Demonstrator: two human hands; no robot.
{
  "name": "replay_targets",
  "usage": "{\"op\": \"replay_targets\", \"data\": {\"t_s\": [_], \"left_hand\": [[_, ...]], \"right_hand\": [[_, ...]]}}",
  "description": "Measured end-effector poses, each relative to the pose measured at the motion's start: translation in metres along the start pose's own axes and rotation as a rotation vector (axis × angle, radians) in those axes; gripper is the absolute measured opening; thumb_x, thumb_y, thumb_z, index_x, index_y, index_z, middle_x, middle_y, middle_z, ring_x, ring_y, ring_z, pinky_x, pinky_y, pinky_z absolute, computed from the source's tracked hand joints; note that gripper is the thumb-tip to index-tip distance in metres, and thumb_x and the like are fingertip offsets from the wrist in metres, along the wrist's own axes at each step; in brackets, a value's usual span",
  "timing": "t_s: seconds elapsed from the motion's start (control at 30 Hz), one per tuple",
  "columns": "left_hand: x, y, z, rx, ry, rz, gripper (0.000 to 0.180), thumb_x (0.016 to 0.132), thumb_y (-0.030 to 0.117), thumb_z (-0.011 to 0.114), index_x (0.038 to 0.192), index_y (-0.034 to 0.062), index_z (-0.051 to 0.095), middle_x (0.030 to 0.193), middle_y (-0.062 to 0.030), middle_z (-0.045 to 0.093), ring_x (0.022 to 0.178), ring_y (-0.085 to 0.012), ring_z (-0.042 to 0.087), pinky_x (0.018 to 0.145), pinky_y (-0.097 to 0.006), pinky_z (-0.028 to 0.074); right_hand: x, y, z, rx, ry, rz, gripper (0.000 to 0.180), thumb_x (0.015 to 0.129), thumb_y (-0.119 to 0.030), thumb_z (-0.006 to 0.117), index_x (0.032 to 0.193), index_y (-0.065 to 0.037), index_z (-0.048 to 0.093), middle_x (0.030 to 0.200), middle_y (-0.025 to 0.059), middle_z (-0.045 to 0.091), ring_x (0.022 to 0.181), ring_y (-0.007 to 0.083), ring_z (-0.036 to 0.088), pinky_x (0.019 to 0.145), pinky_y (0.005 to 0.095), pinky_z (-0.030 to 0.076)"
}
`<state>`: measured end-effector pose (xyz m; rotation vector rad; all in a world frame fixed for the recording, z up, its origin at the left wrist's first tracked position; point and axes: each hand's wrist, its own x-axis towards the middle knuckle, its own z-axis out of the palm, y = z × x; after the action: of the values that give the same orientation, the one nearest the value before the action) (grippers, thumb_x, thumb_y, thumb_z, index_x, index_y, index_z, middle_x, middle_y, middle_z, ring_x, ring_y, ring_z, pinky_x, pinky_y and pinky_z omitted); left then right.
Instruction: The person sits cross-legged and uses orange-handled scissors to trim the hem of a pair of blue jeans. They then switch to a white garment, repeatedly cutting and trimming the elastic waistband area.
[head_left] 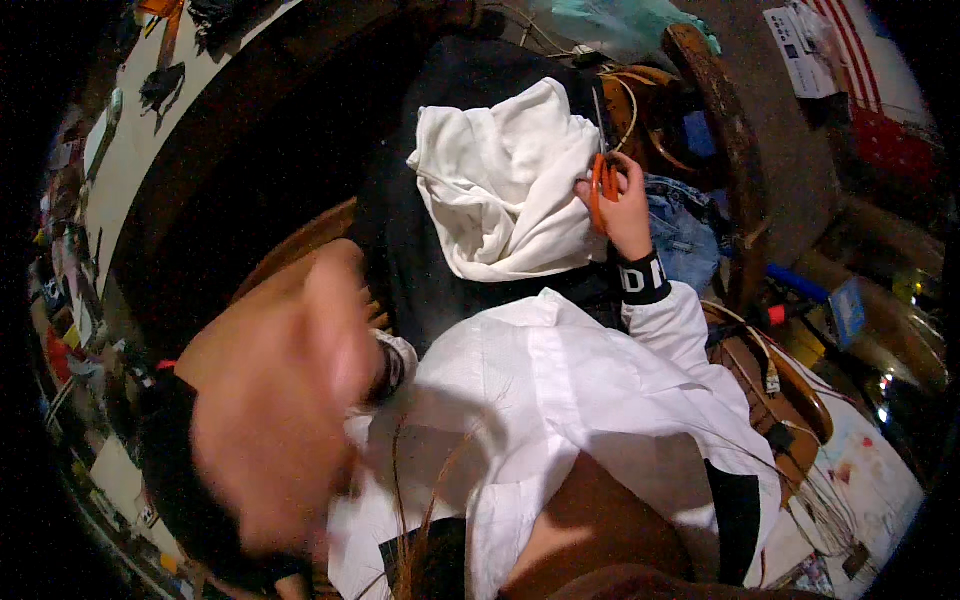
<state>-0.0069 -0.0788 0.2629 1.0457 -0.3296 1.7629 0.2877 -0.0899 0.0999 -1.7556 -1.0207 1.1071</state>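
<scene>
We list: orange scissors, upper right of centre, long axis up-frame, right hand fingers closed round handles; white cloth, upper centre, left of those fingers, right hand nearer. Left hand, left, blurred: we cannot tell finger state.

White cloth at upper centre looks soft, matt and creased; the scissors there pair smooth orange plastic handles with metal blades. Right of centre, faded denim; upper right, worn wooden armrest; top edge, thin, filmy plastic.
</scene>
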Motion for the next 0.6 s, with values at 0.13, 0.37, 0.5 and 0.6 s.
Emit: {"op": "replay_targets", "data": {"t_s": [0.13,0.37,0.5,0.6], "left_hand": [[0.036,0.001,0.023,-0.687,-0.029,0.434,0.024,0.086,0.003,0.04,0.091,-0.0005,0.063,0.095,-0.0167,0.064,0.096,-0.0253,0.059,0.088,-0.036,0.046],[0.042,0.044,-0.007,-1.454,-0.351,-0.102,0.019,0.085,0.005,0.042,0.082,0.0033,0.061,0.083,-0.0108,0.061,0.08,-0.0193,0.059,0.074,-0.032,0.047],[0.04,0.06,-0.02,-1.604,-0.409,-0.242,0.017,0.084,0.006,0.044,0.077,0.0056,0.059,0.077,-0.0074,0.059,0.072,-0.0164,0.058,0.067,-0.03,0.047],[0.042,0.07,-0.025,-1.654,-0.432,-0.302,0.016,0.083,0.007,0.044,0.073,0.0074,0.057,0.072,-0.0048,0.058,0.067,-0.0143,0.057,0.061,-0.029,0.047]], "right_hand": [[0.0,0.015,-0.002,-0.026,0.015,-0.017,0.069,0.074,-0.013,0.075,0.126,0.0,0.032,0.114,0.0166,0.054,0.105,0.0202,0.054,0.09,0.0293,0.043],[-0.001,0.016,-0.008,0.022,0.012,-0.026,0.073,0.069,-0.011,0.077,0.124,0.002,0.03,0.099,0.0134,0.06,0.09,0.0165,0.058,0.081,0.0276,0.046],[0.0,0.022,-0.007,0.031,0.015,-0.038,0.073,0.07,-0.009,0.076,0.125,0.001,0.03,0.099,0.0131,0.059,0.091,0.0165,0.058,0.08,0.0275,0.046],[-0.002,0.023,-0.005,0.013,0.068,-0.05,0.072,0.069,-0.006,0.074,0.126,0.0,0.03,0.106,0.0143,0.056,0.095,0.0176,0.057,0.081,0.0281,0.046]]}}
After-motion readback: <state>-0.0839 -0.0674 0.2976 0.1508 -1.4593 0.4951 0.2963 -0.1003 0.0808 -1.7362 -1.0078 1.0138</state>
